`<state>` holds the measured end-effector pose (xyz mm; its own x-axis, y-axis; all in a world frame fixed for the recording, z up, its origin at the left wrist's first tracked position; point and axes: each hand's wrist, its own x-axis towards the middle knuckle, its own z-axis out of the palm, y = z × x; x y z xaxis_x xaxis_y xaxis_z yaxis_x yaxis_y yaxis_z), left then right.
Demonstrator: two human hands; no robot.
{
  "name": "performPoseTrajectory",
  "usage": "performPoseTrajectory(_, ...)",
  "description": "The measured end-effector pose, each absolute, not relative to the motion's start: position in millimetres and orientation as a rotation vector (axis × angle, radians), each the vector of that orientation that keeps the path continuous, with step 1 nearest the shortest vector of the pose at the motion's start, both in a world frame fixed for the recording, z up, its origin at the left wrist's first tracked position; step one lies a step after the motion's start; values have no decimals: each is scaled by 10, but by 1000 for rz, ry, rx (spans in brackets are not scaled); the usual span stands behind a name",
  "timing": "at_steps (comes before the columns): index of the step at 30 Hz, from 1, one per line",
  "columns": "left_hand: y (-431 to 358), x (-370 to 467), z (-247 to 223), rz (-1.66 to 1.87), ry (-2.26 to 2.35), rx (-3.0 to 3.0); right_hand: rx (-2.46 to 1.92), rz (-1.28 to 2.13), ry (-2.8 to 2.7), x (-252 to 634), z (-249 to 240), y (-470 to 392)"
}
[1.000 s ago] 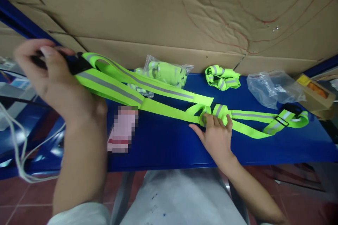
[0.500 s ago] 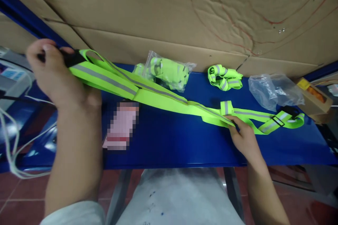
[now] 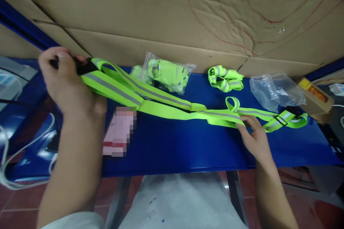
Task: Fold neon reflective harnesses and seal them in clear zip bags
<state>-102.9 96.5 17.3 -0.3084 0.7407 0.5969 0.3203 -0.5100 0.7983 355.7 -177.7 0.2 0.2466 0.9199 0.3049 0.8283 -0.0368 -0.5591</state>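
Note:
A neon-yellow reflective strap (image 3: 166,111) with grey stripes stretches across the blue table, slanting down from left to right. At its upper left end my left hand (image 3: 63,75) is closed round a black piece, probably a buckle, mostly covered by the fingers. My right hand (image 3: 254,134) pinches the strap between thumb and fingers right of the middle. Beyond that hand, the rest of the strap lies on the table, with a small loop standing up and a black slider (image 3: 281,120) near its far end.
Behind the strap lie a clear bag (image 3: 169,73) of similar straps, a loose bundled strap (image 3: 225,78) and a crumpled plastic bag (image 3: 276,91). A small cardboard box (image 3: 314,98) stands at right. Near my left forearm is a pink packet (image 3: 119,130); white cables (image 3: 27,150) hang at left. Cardboard lines the back.
My left hand has come slightly right and down with the black end. My right hand has shifted slightly right along the strap. The small loop has opened into a rounder shape.

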Motion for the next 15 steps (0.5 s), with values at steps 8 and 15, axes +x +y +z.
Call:
performPoseTrajectory(8, 1, -203, 668, 1408, 1158, 2269, -1972, 71, -1581, 3372, 98, -1702)
performPoseTrajectory(15, -347, 30, 645, 783, 695, 2693, -1948, -142, -1867, 3106, 96, -1775)
